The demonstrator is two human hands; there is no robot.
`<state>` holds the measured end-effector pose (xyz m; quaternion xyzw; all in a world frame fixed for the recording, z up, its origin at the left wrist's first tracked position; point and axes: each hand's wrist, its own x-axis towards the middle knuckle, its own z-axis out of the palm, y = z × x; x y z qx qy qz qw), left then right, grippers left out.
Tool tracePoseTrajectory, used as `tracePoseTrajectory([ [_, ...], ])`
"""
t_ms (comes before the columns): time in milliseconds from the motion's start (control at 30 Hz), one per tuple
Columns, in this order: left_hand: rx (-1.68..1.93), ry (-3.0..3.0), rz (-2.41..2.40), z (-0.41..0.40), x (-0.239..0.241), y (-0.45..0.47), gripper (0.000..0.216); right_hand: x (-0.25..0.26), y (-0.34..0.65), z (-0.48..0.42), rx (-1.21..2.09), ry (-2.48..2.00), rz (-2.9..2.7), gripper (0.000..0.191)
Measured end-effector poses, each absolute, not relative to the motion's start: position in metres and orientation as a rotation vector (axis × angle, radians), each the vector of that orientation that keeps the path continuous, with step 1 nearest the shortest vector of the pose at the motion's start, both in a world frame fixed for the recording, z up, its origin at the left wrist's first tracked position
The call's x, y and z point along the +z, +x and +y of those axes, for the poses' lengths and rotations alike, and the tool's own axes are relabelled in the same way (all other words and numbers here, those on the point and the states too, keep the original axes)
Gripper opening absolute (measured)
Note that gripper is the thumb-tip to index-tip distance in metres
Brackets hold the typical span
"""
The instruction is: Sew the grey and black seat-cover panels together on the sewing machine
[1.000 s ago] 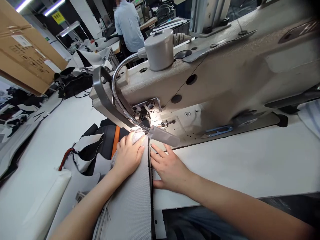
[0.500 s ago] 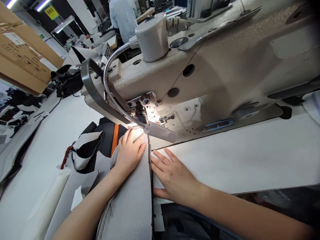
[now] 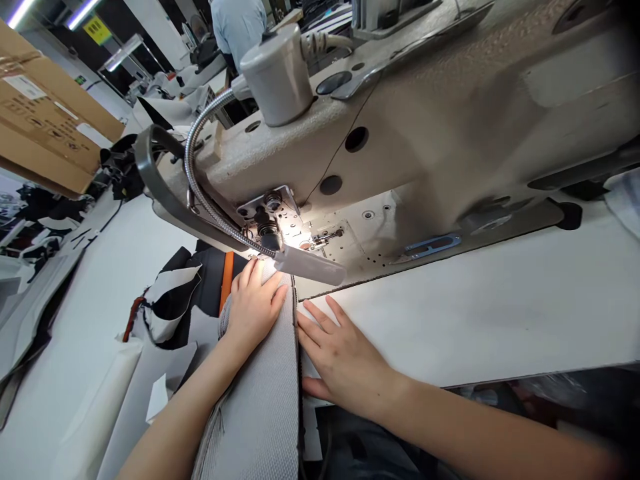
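Observation:
A long grey textured fabric piece (image 3: 270,380) with a dark edge runs from the front toward the needle area of a sewing machine (image 3: 425,127). On top of its far end lies my left hand (image 3: 254,300), pressing down with the fingers stretched forward and the thumb apart. My right hand (image 3: 345,353) rests on the white table (image 3: 450,313), fingers spread, with its fingertips at the fabric's right edge. A lit lamp (image 3: 310,264) on a flexible metal neck hides part of the stitching spot, where the fabric's tip disappears.
Blue thread snips (image 3: 430,247) lie on the machine bed. Left of the fabric are folded dark and grey cloth pieces (image 3: 175,300) with an orange strip (image 3: 227,281). A cardboard box (image 3: 55,113) stands far left. A person in a light blue shirt (image 3: 239,27) is in the background.
The camera view has shifted slightly, so the machine appears further left. Both hands keep nearly the same place on and beside the fabric.

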<state>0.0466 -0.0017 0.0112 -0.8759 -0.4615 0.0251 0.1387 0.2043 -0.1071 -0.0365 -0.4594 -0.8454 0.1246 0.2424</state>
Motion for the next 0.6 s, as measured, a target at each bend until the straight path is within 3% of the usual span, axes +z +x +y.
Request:
tracePoseTrajectory([
  [300, 0.113, -2.530, -1.328, -0.0020, 0.0132, 0.0479, 0.031, -0.0355, 0.2052, -0.1102, 0.344, -1.254, -2.249, 0.064],
  [500, 0.069, -2.540, -1.311, -0.0036, 0.0131, 0.0477, 0.031, -0.0325, 0.2020, -0.1076, 0.160, -1.146, -2.198, 0.013],
  [600, 0.033, -2.551, -1.334, -0.0037, 0.0112, 0.0473, 0.032, -0.0328, 0.1963, -0.1063, 0.092, -1.011, -2.179, 0.024],
])
